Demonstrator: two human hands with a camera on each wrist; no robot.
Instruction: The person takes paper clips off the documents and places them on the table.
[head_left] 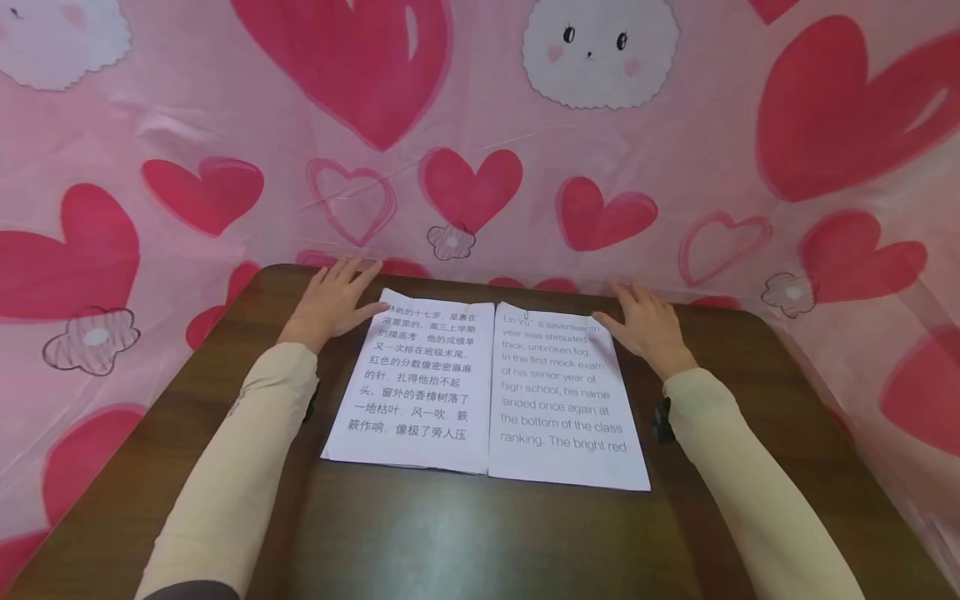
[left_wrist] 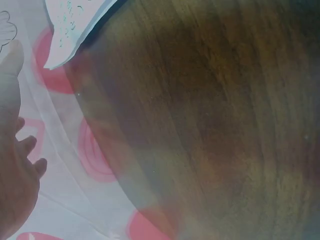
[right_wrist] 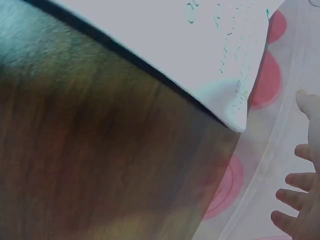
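Two stacks of printed paper lie side by side on the brown wooden table (head_left: 390, 533). The left stack (head_left: 408, 383) carries Chinese text, the right stack (head_left: 562, 400) English text. My left hand (head_left: 333, 304) is spread beside the left stack's upper corner, its thumb tip right at the paper's edge. On the other side, my right hand (head_left: 648, 329) has its fingers spread too, thumb at the right stack's upper corner. Neither hand grips anything. In the left wrist view a paper corner (left_wrist: 75, 30) curls upward; the right wrist view shows a corner of the other stack (right_wrist: 200, 50).
A pink cloth (head_left: 502, 125) printed with red hearts hangs behind the table and along both sides. Small clips (head_left: 526, 315) show at the top of the papers. Both forearms, in cream sleeves (head_left: 240, 467), reach over the table, with a dark device (head_left: 663, 420) at the right wrist.
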